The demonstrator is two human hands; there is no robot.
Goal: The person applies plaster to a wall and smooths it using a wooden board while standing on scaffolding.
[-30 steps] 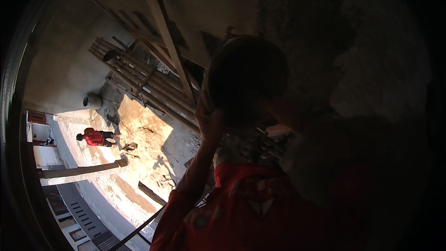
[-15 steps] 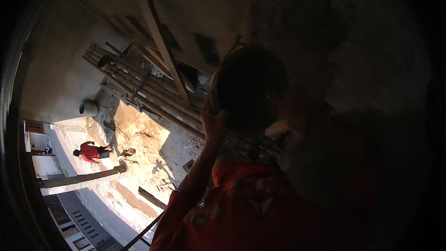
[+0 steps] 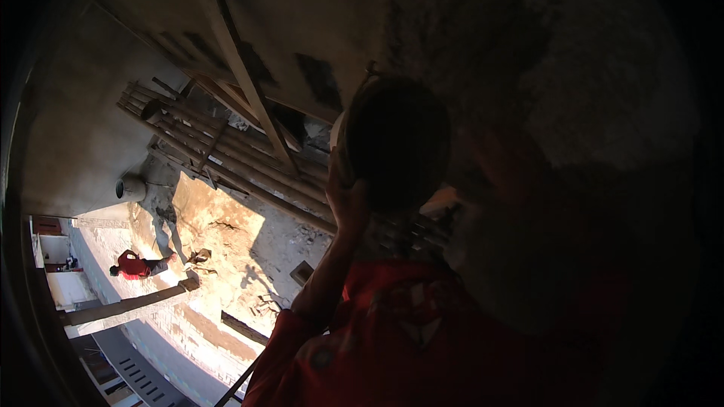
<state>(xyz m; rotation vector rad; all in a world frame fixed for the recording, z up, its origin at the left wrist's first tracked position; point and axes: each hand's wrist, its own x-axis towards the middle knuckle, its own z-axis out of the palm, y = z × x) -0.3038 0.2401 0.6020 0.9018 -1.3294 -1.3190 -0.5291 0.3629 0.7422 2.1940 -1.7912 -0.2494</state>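
My left hand [image 3: 349, 202] is wrapped round the lower left side of a dark, round bucket [image 3: 398, 143], its mouth tilted toward me so the inside is black with shadow. What it contains cannot be made out. To the right of the bucket, my right hand [image 3: 494, 162] is a dim shape in deep shade, apart from the rim. Its fingers and anything in them are hidden by the dark. Beyond the bucket rises a rough wall [image 3: 467, 15] with a darker, damp-looking patch.
Bamboo poles [image 3: 226, 154] form a rack below, crossed by a slanting timber [image 3: 245, 64]. A second bucket [image 3: 131, 188] stands on the sunlit ground [image 3: 219, 215]. Farther left a person in a red shirt [image 3: 134, 265] walks near a post [image 3: 128, 303].
My right hand has moved from beside the bucket's rim up and right, away from it. My left hand still holds the bucket. The person below has walked a little farther off.
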